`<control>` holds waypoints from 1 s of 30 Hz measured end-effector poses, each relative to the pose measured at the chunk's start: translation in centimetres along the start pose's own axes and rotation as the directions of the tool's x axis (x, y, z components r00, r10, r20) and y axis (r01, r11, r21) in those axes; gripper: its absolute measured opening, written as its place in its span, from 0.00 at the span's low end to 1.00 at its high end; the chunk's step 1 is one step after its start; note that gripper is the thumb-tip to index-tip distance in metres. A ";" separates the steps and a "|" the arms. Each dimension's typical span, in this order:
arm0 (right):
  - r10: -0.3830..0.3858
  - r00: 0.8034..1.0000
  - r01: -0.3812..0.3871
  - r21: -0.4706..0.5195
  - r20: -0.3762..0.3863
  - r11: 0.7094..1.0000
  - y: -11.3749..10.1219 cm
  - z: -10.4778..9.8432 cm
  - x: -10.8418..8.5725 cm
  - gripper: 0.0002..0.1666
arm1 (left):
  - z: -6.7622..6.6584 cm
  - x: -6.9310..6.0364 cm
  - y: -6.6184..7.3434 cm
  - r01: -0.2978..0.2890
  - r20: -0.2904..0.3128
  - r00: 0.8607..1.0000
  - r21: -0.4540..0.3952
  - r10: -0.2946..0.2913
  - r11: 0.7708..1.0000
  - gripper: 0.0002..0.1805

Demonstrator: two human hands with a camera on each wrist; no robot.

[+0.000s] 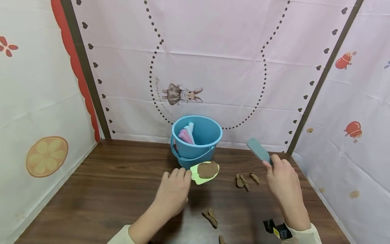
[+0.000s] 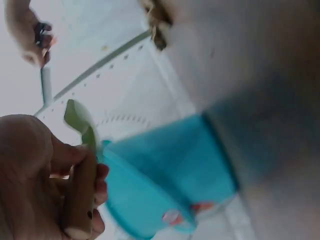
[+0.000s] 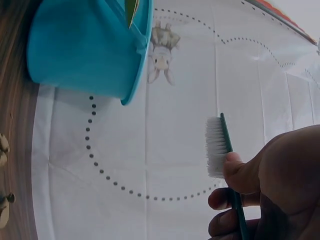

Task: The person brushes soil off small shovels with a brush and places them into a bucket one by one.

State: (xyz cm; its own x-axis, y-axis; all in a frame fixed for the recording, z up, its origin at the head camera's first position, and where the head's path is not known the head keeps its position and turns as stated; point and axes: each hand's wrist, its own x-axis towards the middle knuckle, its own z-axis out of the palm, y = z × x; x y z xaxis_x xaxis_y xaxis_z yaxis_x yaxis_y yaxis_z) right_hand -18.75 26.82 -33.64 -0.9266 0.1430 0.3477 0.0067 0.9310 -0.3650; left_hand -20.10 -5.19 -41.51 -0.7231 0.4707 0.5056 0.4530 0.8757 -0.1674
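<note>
My left hand (image 1: 173,189) grips a small light green shovel (image 1: 196,178) with a tan handle (image 2: 82,195). A brown patch (image 1: 208,169) covers much of its blade; whether it is loose material I cannot tell. The blade is in front of the blue bucket (image 1: 195,154). Out to the right, my right hand (image 1: 284,186) pinches a brush (image 1: 258,149) with a teal back; its white bristles (image 3: 216,147) show in the right wrist view. Several brown leaf-like pieces (image 1: 240,181) lie on the table between the hands, with another group (image 1: 209,217) nearer the front.
Inside the bucket stand pink (image 1: 185,136) and pale blue rolled items. Its handle hangs down in front. The dark wooden table (image 1: 122,176) meets printed cloth walls (image 1: 210,67) at the back and both sides. A black strapped device (image 1: 281,231) sits at the right wrist.
</note>
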 end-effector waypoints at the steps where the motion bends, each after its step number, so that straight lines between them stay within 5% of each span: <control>1: -0.004 1.000 0.004 -0.002 0.008 1.000 -0.1 0.0 -0.1 0.20 | -0.3 -0.2 -0.5 0.009 -0.007 1.000 -0.006 -0.009 1.000 0.22; 5: -0.034 0.999 0.034 -0.006 0.008 0.999 -0.7 0.3 -0.6 0.19 | -1.5 -0.2 -1.7 0.016 -0.049 0.999 -0.010 -0.016 1.000 0.10; 12: -0.071 0.997 0.071 0.007 0.023 0.997 -2.1 1.1 -1.2 0.17 | -2.4 -0.2 -2.1 0.055 -0.134 0.989 -0.038 -0.059 0.998 0.13; 18: -0.148 0.989 0.147 0.030 0.014 0.989 -4.5 1.9 -2.4 0.15 | -2.6 -0.1 -2.0 0.089 -0.268 0.958 -0.048 -0.098 0.995 0.14; 23: -0.267 0.959 0.272 0.042 -0.101 0.961 -7.2 3.2 -3.8 0.13 | -2.7 0.2 -1.6 0.125 -0.353 0.924 -0.080 -0.146 0.989 0.17; 30: -0.384 0.913 0.383 -0.032 -0.136 0.923 -10.9 5.6 -5.3 0.18 | -3.2 1.0 -0.2 0.163 -0.353 0.916 -0.112 -0.192 0.980 0.19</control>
State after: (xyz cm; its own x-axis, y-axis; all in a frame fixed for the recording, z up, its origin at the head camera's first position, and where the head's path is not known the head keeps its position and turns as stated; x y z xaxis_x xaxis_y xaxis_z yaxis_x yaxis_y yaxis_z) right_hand -16.00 14.02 -36.39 -0.7977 -0.1808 0.5754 -0.3368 0.9249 -0.1763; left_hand -19.21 -5.23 -38.23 -0.5651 0.2243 0.7939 0.3850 0.9228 0.0133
